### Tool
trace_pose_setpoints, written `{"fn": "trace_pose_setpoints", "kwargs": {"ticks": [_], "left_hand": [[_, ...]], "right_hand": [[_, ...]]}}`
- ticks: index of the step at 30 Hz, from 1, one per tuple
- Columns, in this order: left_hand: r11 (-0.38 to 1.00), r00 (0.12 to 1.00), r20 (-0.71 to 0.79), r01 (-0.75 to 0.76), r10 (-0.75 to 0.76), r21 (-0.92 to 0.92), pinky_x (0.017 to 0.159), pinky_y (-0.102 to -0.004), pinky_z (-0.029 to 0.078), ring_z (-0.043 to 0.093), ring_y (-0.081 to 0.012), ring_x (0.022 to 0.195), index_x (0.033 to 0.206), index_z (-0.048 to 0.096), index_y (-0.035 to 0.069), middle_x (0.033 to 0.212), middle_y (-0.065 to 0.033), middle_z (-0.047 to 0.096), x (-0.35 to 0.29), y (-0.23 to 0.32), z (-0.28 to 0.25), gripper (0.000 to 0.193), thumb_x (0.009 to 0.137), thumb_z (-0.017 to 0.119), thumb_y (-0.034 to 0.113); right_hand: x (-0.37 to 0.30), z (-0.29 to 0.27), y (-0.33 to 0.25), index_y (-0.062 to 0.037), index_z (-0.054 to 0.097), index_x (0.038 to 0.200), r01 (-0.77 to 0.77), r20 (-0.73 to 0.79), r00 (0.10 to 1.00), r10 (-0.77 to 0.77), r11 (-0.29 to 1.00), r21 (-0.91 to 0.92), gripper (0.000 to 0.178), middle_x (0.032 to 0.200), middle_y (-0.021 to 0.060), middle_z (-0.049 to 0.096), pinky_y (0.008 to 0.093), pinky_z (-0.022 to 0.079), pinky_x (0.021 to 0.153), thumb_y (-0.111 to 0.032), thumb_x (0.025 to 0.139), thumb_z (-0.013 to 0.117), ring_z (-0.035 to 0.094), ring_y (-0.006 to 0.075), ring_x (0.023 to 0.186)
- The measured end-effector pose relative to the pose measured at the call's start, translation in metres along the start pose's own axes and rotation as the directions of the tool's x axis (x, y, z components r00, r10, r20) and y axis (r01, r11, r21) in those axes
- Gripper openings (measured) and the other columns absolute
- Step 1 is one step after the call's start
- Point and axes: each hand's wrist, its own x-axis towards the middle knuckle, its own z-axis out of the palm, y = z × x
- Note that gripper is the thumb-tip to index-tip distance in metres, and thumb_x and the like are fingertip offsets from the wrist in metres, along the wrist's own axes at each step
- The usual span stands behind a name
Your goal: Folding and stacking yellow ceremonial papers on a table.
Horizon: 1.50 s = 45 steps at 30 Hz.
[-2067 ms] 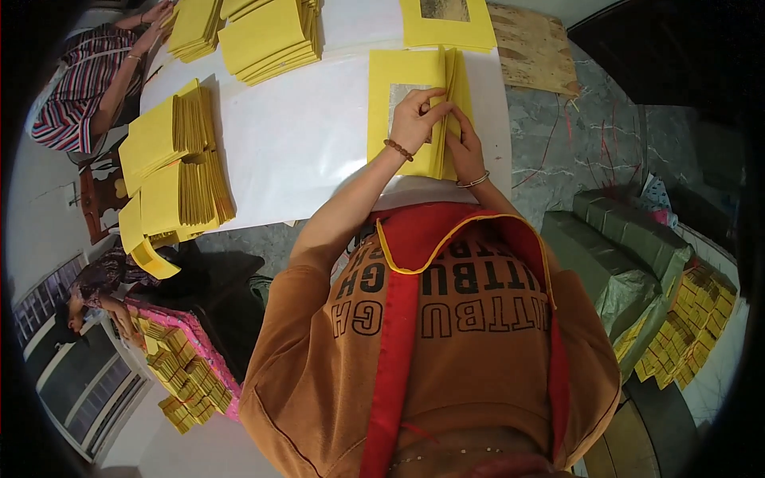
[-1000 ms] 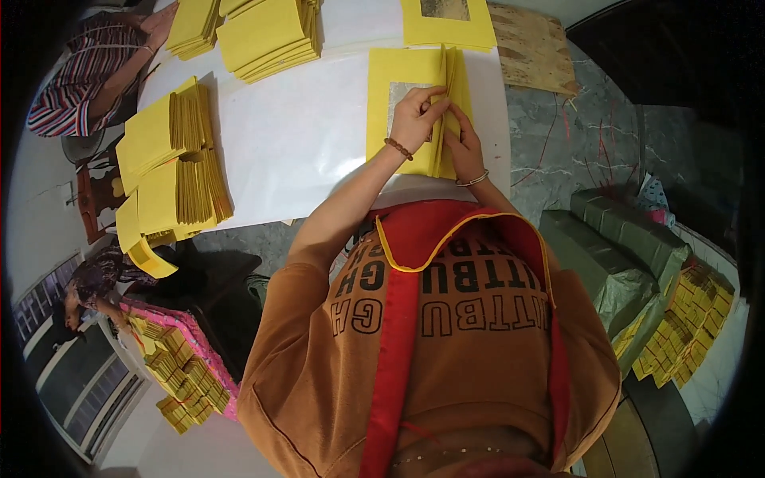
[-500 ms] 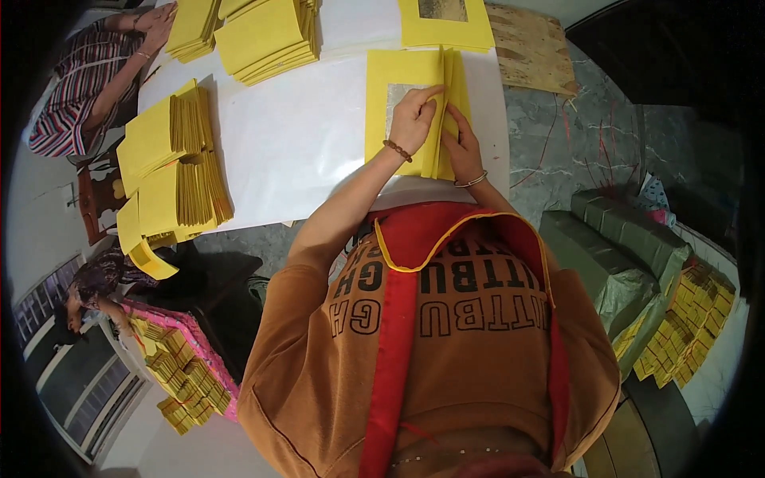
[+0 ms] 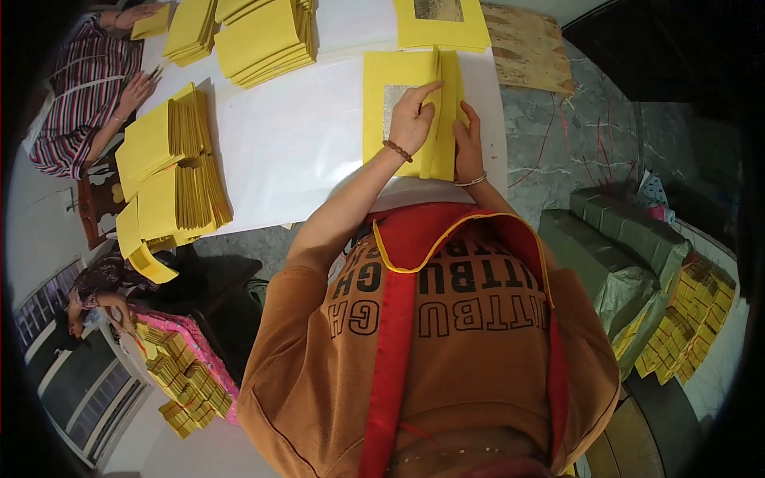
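A yellow paper sheet with a silvery patch lies near the table's right edge, and its right part is folded over into a raised flap. My left hand rests on the paper beside the fold. Its index finger stretches onto the flap, while the other fingers are partly curled and hidden. Along the sheet's right edge stands my right hand, open, fingers pointing up and apart from the thumb. It touches the paper's edge. Whether one sheet or several lie under my hands, I cannot tell.
More yellow sheets lie beyond. Folded yellow stacks line the white table at left and far left. A co-worker in a striped top sits at left; another person is behind. Green wrapped bundles stand right.
My right hand has come off the fold to the sheet's right edge. The flap's upright layers lie flatter. At left, the co-worker's hands have moved apart.
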Motion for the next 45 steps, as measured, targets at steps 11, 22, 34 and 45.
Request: {"fn": "trace_pose_setpoints", "kwargs": {"ticks": [11, 22, 34, 45], "left_hand": [[0.993, 0.990, 0.140, -0.043, 0.028, 0.109, 0.058, -0.0240, 0.041, 0.045, -0.0119, 0.061, 0.099, 0.060, 0.005, 0.078, -0.0048, 0.050, 0.004, -0.002, -0.011, 0.023, 0.077, 0.053, 0.005], [0.998, 0.999, 0.031, 0.038, -0.039, 0.057, 0.049, -0.0211, 0.036, 0.043, -0.0094, 0.059, 0.098, 0.061, 0.003, 0.079, -0.0040, 0.049, -0.001, -0.002, -0.005, 0.031, 0.072, 0.066, 0.019], [0.964, 0.968, 0.107, 0.241, -0.229, -0.112, 0.049, -0.0237, 0.038, 0.043, -0.0109, 0.056, 0.099, 0.061, 0.003, 0.074, -0.0046, 0.046, 0.000, -0.001, -0.007, 0.032, 0.073, 0.065, 0.020], [0.990, 0.990, 0.043, 0.136, -0.137, 0.026, 0.043, -0.0202, 0.034, 0.042, -0.0060, 0.050, 0.107, 0.053, 0.004, 0.064, 0.0001, 0.045, -0.005, -0.009, -0.009, 0.027, 0.081, 0.052, 0.010]], "right_hand": [[0.008, -0.009, 0.005, 0.0002, 0.046, 0.115, 0.010, 0.063, 0.998, -0.008, 1.000, -0.025, 0.029, 0.105, 0.0051, 0.052, 0.0229, 0.041, 0.080, -0.014, 0.089, 0.044, 0.050, 0.0106, 0.092], [0.005, -0.007, 0.006, 0.0010, 0.041, 0.119, 0.141, 0.165, 0.980, -0.107, 0.967, -0.210, 0.039, 0.113, 0.0095, 0.050, 0.0273, 0.040, 0.087, -0.008, 0.083, 0.053, 0.049, 0.0168, 0.102], [0.003, -0.009, 0.002, 0.0007, 0.038, 0.122, 0.161, 0.236, 0.966, -0.106, 0.960, -0.230, 0.043, 0.119, 0.0096, 0.045, 0.0294, 0.036, 0.091, -0.006, 0.082, 0.053, 0.045, 0.0192, 0.108], [0.007, -0.012, 0.008, 0.0007, 0.043, 0.117, 0.125, 0.156, 0.983, -0.101, 0.980, -0.152, 0.034, 0.113, 0.0093, 0.049, 0.0264, 0.036, 0.089, -0.010, 0.085, 0.049, 0.047, 0.0147, 0.103]]}}
